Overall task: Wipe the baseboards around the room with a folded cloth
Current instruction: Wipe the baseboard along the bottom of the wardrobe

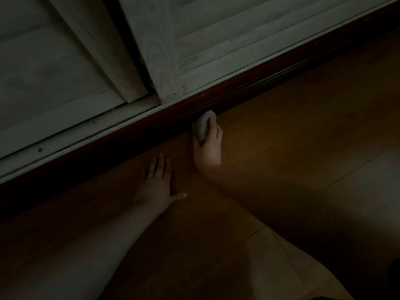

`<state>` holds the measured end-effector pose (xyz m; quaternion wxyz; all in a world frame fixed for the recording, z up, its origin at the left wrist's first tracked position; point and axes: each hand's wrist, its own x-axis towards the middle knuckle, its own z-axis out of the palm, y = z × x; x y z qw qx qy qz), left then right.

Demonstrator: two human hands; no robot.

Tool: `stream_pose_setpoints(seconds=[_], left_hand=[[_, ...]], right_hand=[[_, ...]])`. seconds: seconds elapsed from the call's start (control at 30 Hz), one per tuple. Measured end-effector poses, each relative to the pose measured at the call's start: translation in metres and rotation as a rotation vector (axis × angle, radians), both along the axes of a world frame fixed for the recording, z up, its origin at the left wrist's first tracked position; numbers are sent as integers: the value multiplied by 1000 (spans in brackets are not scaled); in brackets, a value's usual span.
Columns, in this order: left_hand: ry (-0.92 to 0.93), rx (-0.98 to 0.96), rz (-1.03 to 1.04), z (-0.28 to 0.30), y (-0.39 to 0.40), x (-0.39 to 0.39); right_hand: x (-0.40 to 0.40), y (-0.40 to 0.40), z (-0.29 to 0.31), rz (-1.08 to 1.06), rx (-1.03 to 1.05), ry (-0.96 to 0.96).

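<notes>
Dim room, little light. Nearest, bare forearms reaching in from the bottom edge over the floor [281,118], smooth brown boards with thin seams, paler and faintly glossy toward the lower right. Left hand [157,182] flat on the floor, palm down, fingers straight and together pointing toward the wall, thumb spread out to the right, nothing in it. A little beyond and to its right, right hand [208,146] curled round the cloth [203,125], thumb on the left side, fingers wrapped over the right. Cloth small, pale grey, bunched into a rounded, soft-looking wad with a slightly nubby surface; fold lines too dark to make out. Far end of the wad pressed against the foot of the baseboard [238,80], right where board meets floor, just below the door stile. Baseboard a long, dark reddish-brown strip running diagonally from lower left to upper right, smooth, with shallow grooves along its face visible on the right stretch; left stretch lost in shadow. Just above it, a pale track [65,135] with thin parallel ridges and a small dark speck near the left. Farthest, doors [216,33] in whitish wood with visible grain, the right one stepped in horizontal mouldings, the left one plain-panelled, a dark gap between their upright stiles.
</notes>
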<state>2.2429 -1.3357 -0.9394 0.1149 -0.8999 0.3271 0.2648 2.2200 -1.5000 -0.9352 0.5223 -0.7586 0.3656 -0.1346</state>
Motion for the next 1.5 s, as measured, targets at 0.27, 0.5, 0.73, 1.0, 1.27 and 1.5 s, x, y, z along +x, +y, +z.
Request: stream_pose_setpoints(seconds=[0.27,0.5,0.73,1.0,1.27,1.5], left_hand=[[2,29,-5,4,-2,0],[37,0,11,1,0,2],[18,8,-9,-8,3,3],[3,6,-6,-4,2,2],[-12,-4,-24,3,1,3],[31,-147,-278,3,-22,14]], right_hand=[[-14,1,7,440,23,4],[-28,-91,20,247,131,17],[-34,-204,33,-335,88,-97],[-18,-137,14,-137,23,-22],[-86,-72,6,346,-58,-92],[-179,-178,-20,-188,-239,27]])
